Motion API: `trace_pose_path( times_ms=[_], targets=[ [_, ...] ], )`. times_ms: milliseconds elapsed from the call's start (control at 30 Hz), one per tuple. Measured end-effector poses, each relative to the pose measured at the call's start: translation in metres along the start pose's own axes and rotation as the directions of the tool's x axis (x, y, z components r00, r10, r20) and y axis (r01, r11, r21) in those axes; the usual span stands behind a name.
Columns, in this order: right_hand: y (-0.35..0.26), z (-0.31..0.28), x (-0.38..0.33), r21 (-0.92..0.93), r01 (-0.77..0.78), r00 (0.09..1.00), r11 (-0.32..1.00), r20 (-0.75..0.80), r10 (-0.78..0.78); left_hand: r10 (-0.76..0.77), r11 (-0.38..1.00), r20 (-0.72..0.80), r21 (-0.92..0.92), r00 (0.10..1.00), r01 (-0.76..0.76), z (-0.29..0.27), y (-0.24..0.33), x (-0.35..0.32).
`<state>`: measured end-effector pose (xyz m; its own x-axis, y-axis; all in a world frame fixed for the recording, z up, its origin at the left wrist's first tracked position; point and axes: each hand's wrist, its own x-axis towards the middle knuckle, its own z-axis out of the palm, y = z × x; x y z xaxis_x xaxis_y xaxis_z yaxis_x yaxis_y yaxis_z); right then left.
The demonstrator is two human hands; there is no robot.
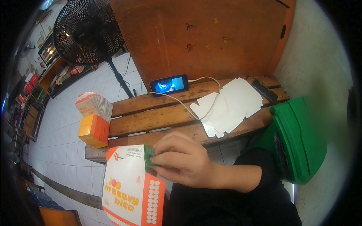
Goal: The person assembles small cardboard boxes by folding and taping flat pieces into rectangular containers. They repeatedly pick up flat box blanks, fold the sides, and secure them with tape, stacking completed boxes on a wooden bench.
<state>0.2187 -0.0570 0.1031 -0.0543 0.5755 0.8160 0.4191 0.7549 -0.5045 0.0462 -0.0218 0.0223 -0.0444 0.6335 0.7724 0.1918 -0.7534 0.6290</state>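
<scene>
My right hand (184, 160) reaches in from the right, its fingers closed on the green end flap of a paper food box (128, 184). The box is white with orange edges, yellow lettering and a strip of white dots. It is tilted in front of me, over the bench's near left side. My left hand does not show. At the bench's left end are a fanned stack of printed cartons (96, 105) and orange-yellow cartons (94, 130). White die-cut carton sheets (230, 107) lie flat on the right half of the bench.
The slatted wooden bench (147, 118) holds a propped phone (169, 85) with its screen lit. Its white cable (217, 88) crosses the carton sheets. A dark flat object (264, 90) lies at the right end. A green bin (301, 139) stands at right, a black fan (88, 34) far left.
</scene>
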Motion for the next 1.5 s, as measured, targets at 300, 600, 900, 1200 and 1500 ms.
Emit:
trace_pose_path(
  times_ms=[300, 600, 900, 1200, 1500],
  targets=[
    [0.005, -0.004, 0.002, -0.069, -0.033, 0.996, 0.997, 0.083, 0.039, -0.091, 0.988, 0.022, -0.121, 0.996, 0.093, 0.002, 0.003, 0.002],
    [0.003, 0.002, -0.001, -0.052, -0.019, 0.999, 0.998, 0.05, 0.022, -0.333, 0.869, 0.066, -0.366, 0.941, 0.333, 0.0, 0.006, 0.007],
    [0.004, 0.007, -0.003, -0.093, -0.009, 0.998, 0.996, 0.063, 0.015, -0.515, 0.614, 0.169, -0.612, 0.84, 0.499, -0.003, 0.007, 0.011],
    [-0.004, -0.002, 0.004, -0.144, 0.001, 0.995, 0.99, 0.097, 0.013, -0.283, 0.909, 0.359, -0.195, 0.889, 0.369, -0.006, 0.009, 0.023],
    [0.004, -0.001, 0.004, -0.257, 0.072, 0.997, 0.964, 0.008, -0.073, -0.024, 0.97, 0.325, -0.222, 0.945, 0.101, 0.001, 0.02, 0.024]
  ],
)
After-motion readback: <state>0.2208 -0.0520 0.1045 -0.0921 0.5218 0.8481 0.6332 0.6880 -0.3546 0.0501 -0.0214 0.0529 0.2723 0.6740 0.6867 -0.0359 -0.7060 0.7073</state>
